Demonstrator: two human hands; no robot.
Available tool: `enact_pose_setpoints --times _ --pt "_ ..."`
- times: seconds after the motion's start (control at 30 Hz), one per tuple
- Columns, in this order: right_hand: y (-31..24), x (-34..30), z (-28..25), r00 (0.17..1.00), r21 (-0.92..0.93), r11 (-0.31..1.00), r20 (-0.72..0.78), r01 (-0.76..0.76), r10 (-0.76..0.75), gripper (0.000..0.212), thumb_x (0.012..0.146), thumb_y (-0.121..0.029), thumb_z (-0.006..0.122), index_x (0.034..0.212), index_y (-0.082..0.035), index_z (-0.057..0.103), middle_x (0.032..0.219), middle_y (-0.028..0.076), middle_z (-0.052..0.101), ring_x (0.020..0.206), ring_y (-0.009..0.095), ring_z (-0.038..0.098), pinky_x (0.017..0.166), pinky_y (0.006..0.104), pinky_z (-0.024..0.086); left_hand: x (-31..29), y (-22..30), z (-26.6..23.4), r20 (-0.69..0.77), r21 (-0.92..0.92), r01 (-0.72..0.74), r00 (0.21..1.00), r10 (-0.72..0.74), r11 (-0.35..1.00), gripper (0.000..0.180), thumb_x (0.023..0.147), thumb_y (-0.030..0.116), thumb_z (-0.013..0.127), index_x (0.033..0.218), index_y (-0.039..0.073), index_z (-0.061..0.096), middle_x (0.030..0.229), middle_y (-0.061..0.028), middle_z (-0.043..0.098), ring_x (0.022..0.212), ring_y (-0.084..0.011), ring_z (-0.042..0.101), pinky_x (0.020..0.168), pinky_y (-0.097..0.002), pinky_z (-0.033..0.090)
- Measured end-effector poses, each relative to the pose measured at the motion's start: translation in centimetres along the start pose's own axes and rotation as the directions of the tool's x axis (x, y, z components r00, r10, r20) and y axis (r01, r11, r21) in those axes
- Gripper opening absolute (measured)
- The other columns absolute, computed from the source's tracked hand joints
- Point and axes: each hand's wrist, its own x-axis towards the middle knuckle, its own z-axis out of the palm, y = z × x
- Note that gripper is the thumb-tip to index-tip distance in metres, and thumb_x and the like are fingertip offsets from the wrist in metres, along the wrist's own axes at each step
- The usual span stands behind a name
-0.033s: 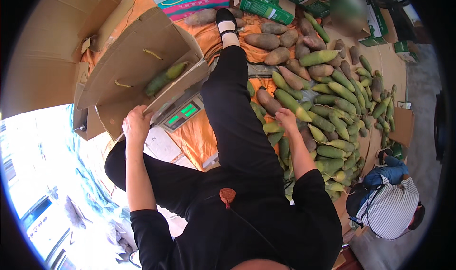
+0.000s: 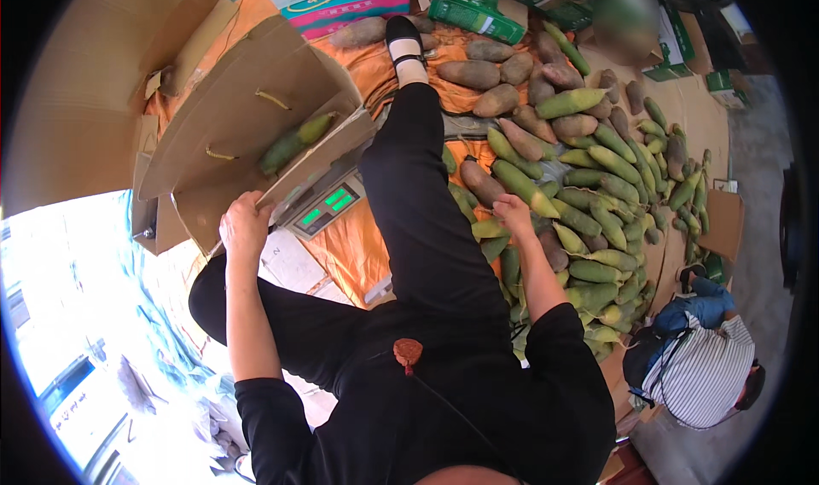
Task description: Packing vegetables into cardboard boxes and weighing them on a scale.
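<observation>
My left hand [image 2: 245, 223] grips the near edge of an open cardboard box [image 2: 213, 101] with yellow cord handles. One green radish [image 2: 298, 142] lies inside it. Under the box's right side is a scale [image 2: 326, 208] with a lit green display. My right hand [image 2: 514, 215] reaches into the heap of radishes [image 2: 601, 220], its fingers curled beside a reddish-brown radish [image 2: 482, 180] and a pale green radish [image 2: 490, 228]. What those fingers hold, if anything, is hidden.
Several brown-skinned radishes [image 2: 472, 74] lie on the orange sheet [image 2: 350, 250] ahead. My outstretched leg [image 2: 415, 178] separates box and heap. Green cartons [image 2: 478, 16] and a pink and teal box [image 2: 350, 5] stand at the back. A person in a striped shirt [image 2: 704, 372] is at lower right.
</observation>
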Motion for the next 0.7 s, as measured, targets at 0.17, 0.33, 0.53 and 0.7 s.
enact_pose_setpoints --times 0.17,0.33,0.53,0.7 --pt "-0.1 2.5 1.8 0.993 0.085 0.989 -0.016 0.122 -0.121 0.030 0.079 -0.013 0.066 0.105 0.000 0.062 0.093 0.007 0.064 0.083 0.015 0.060 0.073 0.0281 0.048 0.2 -0.2 0.3 0.054 0.028 -0.025 0.998 0.023 0.999 0.025 0.079 0.024 0.065 0.097 0.008 0.066 0.092 -0.0154 0.064 0.089 -0.0356 0.061 0.075 -0.0441 0.047" --pt "-3.5 2.9 4.3 0.958 0.004 0.962 -0.086 0.274 -0.273 0.031 0.081 -0.017 0.063 0.106 0.001 0.062 0.096 0.010 0.064 0.087 0.017 0.060 0.078 0.0291 0.047 0.1 -0.7 0.7 0.028 0.019 -0.005 1.000 0.004 1.000 0.025 0.079 0.025 0.065 0.097 0.008 0.066 0.092 -0.0162 0.065 0.088 -0.0349 0.062 0.075 -0.0417 0.048" --pt "-3.4 3.9 3.3 0.955 0.133 0.948 -0.109 0.290 -0.277 0.030 0.081 -0.012 0.059 0.107 0.002 0.061 0.096 0.012 0.064 0.088 0.019 0.060 0.080 0.0298 0.047 0.4 0.2 0.6 0.045 -0.013 -0.011 0.999 0.011 1.000 0.025 0.080 0.024 0.064 0.097 0.006 0.067 0.088 -0.0169 0.067 0.085 -0.0327 0.064 0.075 -0.0390 0.048" --pt "-3.2 3.4 2.7 0.970 0.163 0.964 -0.156 0.211 -0.186 0.030 0.080 -0.008 0.059 0.108 0.002 0.061 0.095 0.012 0.064 0.087 0.019 0.060 0.079 0.0287 0.047 0.5 -0.8 0.9 0.057 -0.034 0.024 0.998 -0.022 0.999 0.025 0.080 0.023 0.064 0.097 0.005 0.067 0.087 -0.0164 0.067 0.083 -0.0315 0.064 0.075 -0.0378 0.048"
